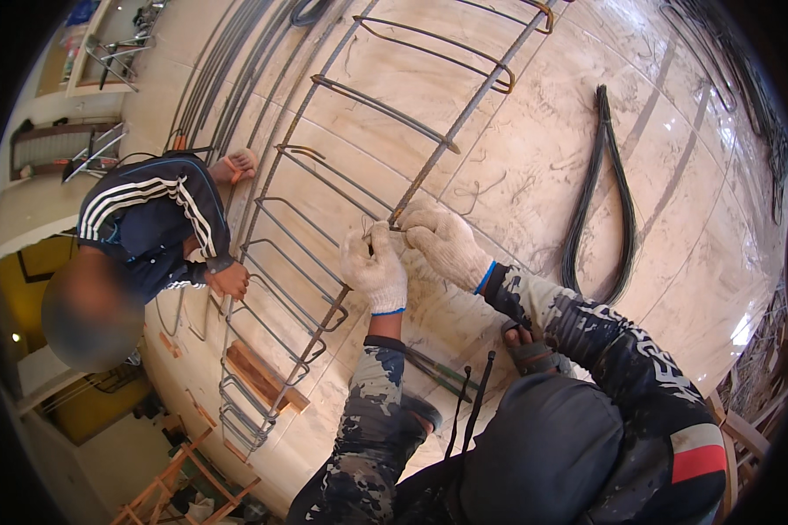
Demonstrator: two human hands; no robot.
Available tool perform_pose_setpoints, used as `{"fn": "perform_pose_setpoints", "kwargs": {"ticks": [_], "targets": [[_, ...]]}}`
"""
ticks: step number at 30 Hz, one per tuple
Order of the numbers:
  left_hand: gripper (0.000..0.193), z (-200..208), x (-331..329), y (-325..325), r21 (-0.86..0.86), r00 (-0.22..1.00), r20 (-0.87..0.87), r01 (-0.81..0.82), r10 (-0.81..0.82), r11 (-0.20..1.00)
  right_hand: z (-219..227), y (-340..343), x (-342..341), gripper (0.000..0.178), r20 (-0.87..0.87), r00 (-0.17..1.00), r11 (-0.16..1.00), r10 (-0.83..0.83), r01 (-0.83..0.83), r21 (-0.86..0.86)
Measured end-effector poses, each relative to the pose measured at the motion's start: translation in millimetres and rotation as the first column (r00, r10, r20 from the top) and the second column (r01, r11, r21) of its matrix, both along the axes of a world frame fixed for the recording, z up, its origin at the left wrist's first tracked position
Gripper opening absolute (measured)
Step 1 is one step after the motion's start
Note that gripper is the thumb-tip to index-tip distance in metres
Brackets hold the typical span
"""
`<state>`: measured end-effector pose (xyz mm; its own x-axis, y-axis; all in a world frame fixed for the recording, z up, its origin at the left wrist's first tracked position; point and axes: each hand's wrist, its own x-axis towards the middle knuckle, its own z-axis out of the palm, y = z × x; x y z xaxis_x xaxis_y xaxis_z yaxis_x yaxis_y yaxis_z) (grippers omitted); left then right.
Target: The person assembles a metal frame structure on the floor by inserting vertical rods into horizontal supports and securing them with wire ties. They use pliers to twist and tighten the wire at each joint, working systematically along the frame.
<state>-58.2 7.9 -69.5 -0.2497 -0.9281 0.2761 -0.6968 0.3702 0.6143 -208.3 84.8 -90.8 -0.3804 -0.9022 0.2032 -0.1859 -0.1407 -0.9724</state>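
Observation:
A reinforcing-bar cage point(424, 180) of long ribbed bars and bent stirrups lies across the floor, running from the top to the lower left. Both my hands wear pale knitted gloves and meet at the near long bar. My left hand point(376, 269) is closed, fingertips pinched around a thin tie wire point(365, 229) beside the bar. Against the bar's other side, my right hand point(447, 243) is closed too, thumb and fingers together; whatever it pinches is too small to make out. A co-worker's hand point(228, 280) touches the cage's far side.
On the tiled floor to the right lies a looped bundle of thin dark wire point(601, 114). Loose long bars point(228, 79) stretch along the upper left. A wooden block point(263, 376) sits under the cage's lower end. The co-worker point(153, 201) squats at the left.

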Motion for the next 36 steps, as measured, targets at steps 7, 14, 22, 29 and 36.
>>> {"fn": "perform_pose_setpoints", "kwargs": {"ticks": [7, 14, 22, 29, 36], "targets": [[0.022, 1.5, -7.7, 1.8, -0.091, 0.996, -0.088, 0.014, -0.022, 0.996, 27.7, 0.7, 29.4, 0.025, 0.486, 0.858, 0.982, -0.169, 0.107, 0.153], [0.024, -2.9, -7.7, 2.5, -0.109, 0.998, -0.054, -0.027, 0.021, 0.994, 32.3, 4.1, 17.4, 0.025, 0.991, 0.119, 0.976, -0.069, -0.199, 0.092], [0.016, 6.8, -11.9, 4.2, -0.02, 0.997, -0.076, -0.017, 0.015, 1.0, 21.8, -6.2, 0.8, 0.02, 0.32, 0.942, 0.979, 0.097, -0.147, 0.138], [0.005, 2.9, -9.9, 8.4, -0.156, 0.996, -0.085, 0.009, -0.023, 0.988, 22.2, -14.8, -1.6, 0.023, -0.321, 0.947, 0.999, -0.019, 0.031, 0.033], [0.011, 4.1, 1.4, 21.7, -0.362, 0.997, 0.052, 0.069, -0.054, 0.93, 76.8, -44.1, -24.7, 0.018, -0.471, 0.814, 0.932, 0.34, -0.224, 0.286]]}}
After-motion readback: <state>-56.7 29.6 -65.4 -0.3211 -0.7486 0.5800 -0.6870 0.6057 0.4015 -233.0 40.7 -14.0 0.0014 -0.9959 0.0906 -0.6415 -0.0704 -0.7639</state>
